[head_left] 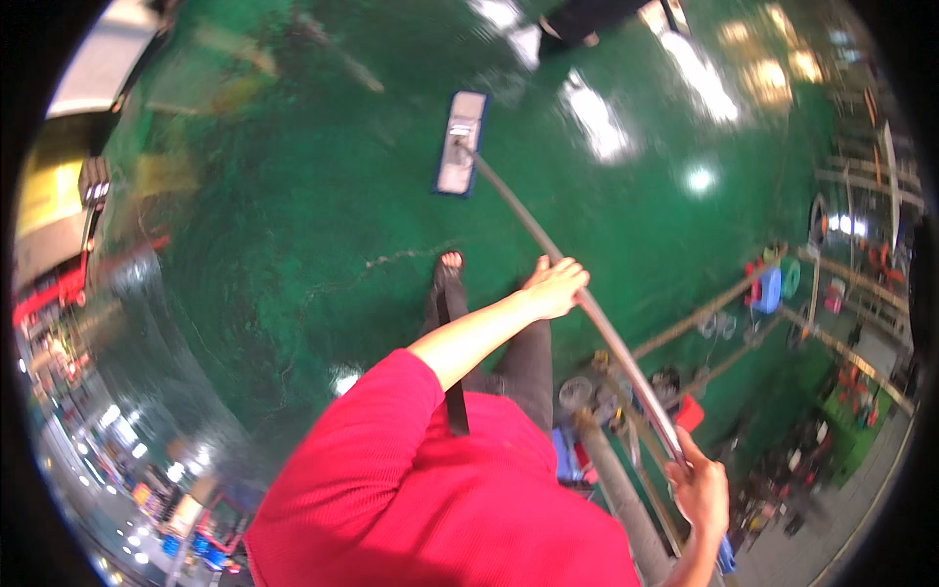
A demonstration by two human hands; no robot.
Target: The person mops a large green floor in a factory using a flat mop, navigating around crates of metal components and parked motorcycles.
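Note:
A flat floor mop stretches across my front, its metal pole [621,350] slanting from the lower right up to the mop head [461,145]. That head is a long white pad with a blue edge, lying on the green floor ahead of me. My left hand [556,289] reaches across my body and is wrapped round the middle of the pole. Close to the pole's top end, at the lower right, my right hand [700,486] grips it. A dark strap [453,372] hangs down my front, over the red sleeve and trousers.
The glossy green floor [284,196] has bright reflections. A person's dark-clothed leg [587,20] shows at the far edge. Shelving [861,186] and a blue container [768,290] stand on the right, with bars and loose items near my right side. Yellow and red equipment [54,225] lines the left.

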